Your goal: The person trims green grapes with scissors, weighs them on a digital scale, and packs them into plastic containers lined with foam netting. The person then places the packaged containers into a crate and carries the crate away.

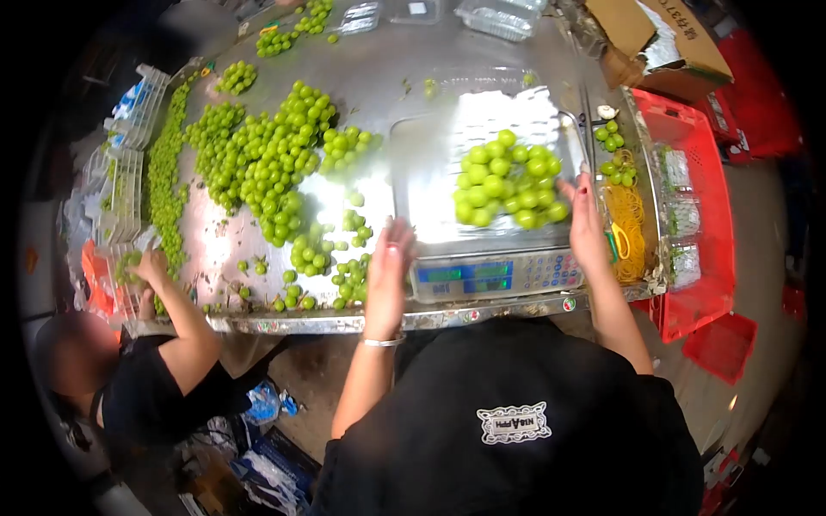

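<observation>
Green grapes (503, 182) sit in a bunch, apparently in a clear plastic tray, on the metal pan of a digital scale (417, 189). My left hand (387, 267) is at the scale's front left corner, fingers stretched out and slightly blurred, holding nothing. On the other side, my right hand (587, 228) is held upright at the pan's right edge, close to the grapes. Its fingers are extended; whether they touch the tray I cannot tell. A large heap of grape bunches (267, 168) lies left of the scale, with loose grapes (348, 279) near my left hand.
At left, a co-worker's hand (151, 268) handles grapes beside clear crates (126, 193). To the right are yellow rubber bands (625, 219), scissors (619, 241) and a red crate (718, 249) holding packs. A cardboard box (680, 39) and plastic boxes (499, 19) are at the back.
</observation>
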Available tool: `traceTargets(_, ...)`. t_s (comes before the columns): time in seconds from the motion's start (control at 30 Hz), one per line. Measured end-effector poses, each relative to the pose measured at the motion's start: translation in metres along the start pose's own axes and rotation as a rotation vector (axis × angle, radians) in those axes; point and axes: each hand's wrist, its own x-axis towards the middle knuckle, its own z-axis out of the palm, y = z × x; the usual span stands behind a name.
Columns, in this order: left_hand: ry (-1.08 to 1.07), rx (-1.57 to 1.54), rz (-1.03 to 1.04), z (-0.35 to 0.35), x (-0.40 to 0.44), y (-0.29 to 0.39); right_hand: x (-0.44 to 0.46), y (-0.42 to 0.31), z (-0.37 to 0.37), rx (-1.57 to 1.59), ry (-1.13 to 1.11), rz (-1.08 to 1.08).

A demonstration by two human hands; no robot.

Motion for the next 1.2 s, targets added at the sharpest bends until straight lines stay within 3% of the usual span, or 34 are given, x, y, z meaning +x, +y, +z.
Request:
traceTargets(0.07, -0.151, -0.092, -0.104, 0.011, 0.011, -0.016, 0.021, 0.016, -0.004, 0.001, 0.079, -0.048)
traceTargets(0.13, -0.099, -0.014, -0.063, 0.019, 0.011, -0.011, 0.086, 0.048, -0.012, -0.042, 0.355, -0.128)
traceTargets(0.2, -0.106, -0.092, -0.122, 0.016, 0.014, -0.010, 0.154, 0.035, 0.002, -0.166, 0.273, -0.092)
traceTargets(0.27, -0.096, -0.105, -0.187, 0.016, 0.013, -0.002, 0.205, 0.032, 0.021, 0.224, -0.005, 0.215)
traceTargets(0.3, -0.073, -0.076, -0.183, 0.014, 0.014, -0.001, 0.205, 0.019, 0.019, 0.235, 0.003, 0.216)
traceTargets(0.37, 0.012, 0.027, -0.120, 0.012, 0.017, 0.003, 0.187, -0.018, -0.004, 0.622, -0.092, 0.203)
traceTargets(0.43, 0.161, 0.046, -0.043, 0.022, 0.023, 0.011, 0.138, -0.021, -0.024, 0.655, -0.244, -0.172)
traceTargets(0.47, 0.159, -0.001, -0.018, 0.020, 0.028, 0.011, 0.112, -0.011, -0.031, 0.501, -0.315, -0.271)
traceTargets(0.5, 0.170, -0.068, -0.037, 0.020, 0.032, 0.009, 0.079, -0.010, -0.027, 0.823, -0.403, -0.136)
traceTargets(0.53, 0.182, -0.135, -0.057, 0.020, 0.035, 0.006, 0.051, -0.018, -0.037, -0.103, -0.287, -0.528)
traceTargets(0.6, 0.098, -0.007, -0.101, 0.025, 0.036, 0.005, 0.013, -0.006, -0.023, 0.160, -0.233, -0.330)
traceTargets(0.63, 0.091, 0.095, -0.017, 0.023, 0.041, -0.004, 0.001, -0.009, -0.024, 0.187, -0.147, -0.258)
traceTargets(0.7, 0.051, 0.083, -0.082, 0.018, 0.038, -0.015, -0.010, -0.010, -0.025, 0.219, -0.047, -0.170)
traceTargets(0.77, -0.010, 0.018, -0.173, 0.015, 0.039, -0.011, -0.015, -0.006, -0.027, 0.578, -0.244, 0.400)
traceTargets(0.93, -0.101, -0.175, -0.575, 0.015, 0.049, 0.008, -0.007, 0.000, -0.032, 0.499, -0.367, 0.454)
traceTargets(1.0, -0.136, -0.171, -0.526, 0.011, 0.052, 0.005, -0.008, -0.003, -0.035, 0.639, -0.564, 0.608)
traceTargets(1.03, -0.147, -0.193, -0.515, 0.008, 0.054, 0.001, -0.010, 0.001, -0.032, 0.635, -0.535, 0.616)
traceTargets(1.13, -0.149, -0.188, -0.502, 0.007, 0.056, 0.001, -0.027, 0.005, -0.018, 0.563, -0.342, 0.415)
traceTargets(1.2, -0.273, -0.074, -0.555, -0.012, 0.070, 0.004, -0.040, -0.004, -0.034, 0.557, -0.582, 0.365)
